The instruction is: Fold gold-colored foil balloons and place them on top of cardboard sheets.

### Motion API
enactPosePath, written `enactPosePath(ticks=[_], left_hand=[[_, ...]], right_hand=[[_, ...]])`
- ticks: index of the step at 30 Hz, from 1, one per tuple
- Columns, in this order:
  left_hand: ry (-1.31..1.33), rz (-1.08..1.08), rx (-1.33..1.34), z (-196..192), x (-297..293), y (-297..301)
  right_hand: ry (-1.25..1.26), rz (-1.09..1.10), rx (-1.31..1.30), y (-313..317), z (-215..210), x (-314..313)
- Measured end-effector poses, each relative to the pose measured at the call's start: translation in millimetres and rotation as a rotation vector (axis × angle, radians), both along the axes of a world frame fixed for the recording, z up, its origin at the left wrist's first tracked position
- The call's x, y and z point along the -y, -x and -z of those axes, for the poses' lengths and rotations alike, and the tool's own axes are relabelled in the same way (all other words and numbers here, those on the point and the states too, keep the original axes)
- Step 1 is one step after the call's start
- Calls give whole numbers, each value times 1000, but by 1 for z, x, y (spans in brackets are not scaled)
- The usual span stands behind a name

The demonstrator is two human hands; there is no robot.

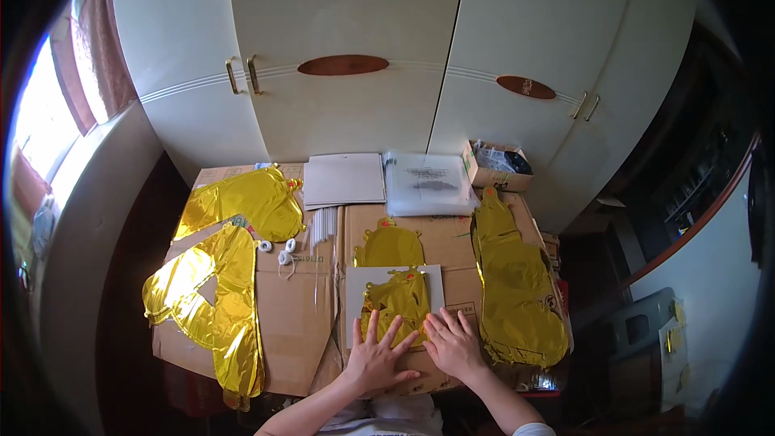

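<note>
A folded gold foil balloon (401, 295) lies on a white card (435, 280) at the near middle of the cardboard-covered table. My left hand (376, 358) rests with fingers spread over the near part of the foil. Beside it, my right hand (455, 347) lies with fingers stretched at the foil's near right corner and the card's right edge. Neither hand grips anything. Part of the foil's near end is hidden under the fingers. Just beyond the card, more gold foil (389, 244) lies flat, partly covered by the card.
Large flat gold foil balloons lie at left (234, 274), back left (242, 203) and right (521, 291). At the back are a stack of white cards (345, 179), clear plastic bags (428, 186) and a small box (496, 178). White ribbon rolls (286, 258) and thin straws (324, 224) lie left of centre.
</note>
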State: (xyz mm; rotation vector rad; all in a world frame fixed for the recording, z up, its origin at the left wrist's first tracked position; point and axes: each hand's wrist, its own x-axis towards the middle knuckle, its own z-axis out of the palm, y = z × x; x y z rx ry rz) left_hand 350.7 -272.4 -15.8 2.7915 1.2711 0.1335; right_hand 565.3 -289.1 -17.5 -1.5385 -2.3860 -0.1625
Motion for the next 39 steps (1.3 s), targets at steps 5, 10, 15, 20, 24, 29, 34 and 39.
enactPosePath(ticks=[5,10,15,20,24,29,34,39], left_hand=[[-17,-1,-20,-1,2,0],[-30,0,-5,4,3,1],[-50,-5,11,4,5,3],[-59,1,28,4,6,1],[-57,-15,41,5,7,4],[-26,-12,52,1,7,4],[-29,-8,68,-1,7,4],[-24,-15,66,2,6,4]], right_hand=[[119,108,-449,-14,2,-21],[208,267,-959,-29,35,-87],[573,360,-1231,-25,25,-116],[644,237,-1269,-38,41,-132],[554,298,-1398,-31,12,-139],[311,325,-1564,-67,5,-155],[78,378,-1751,-126,-11,-142],[-52,447,-1710,-180,-6,-116]])
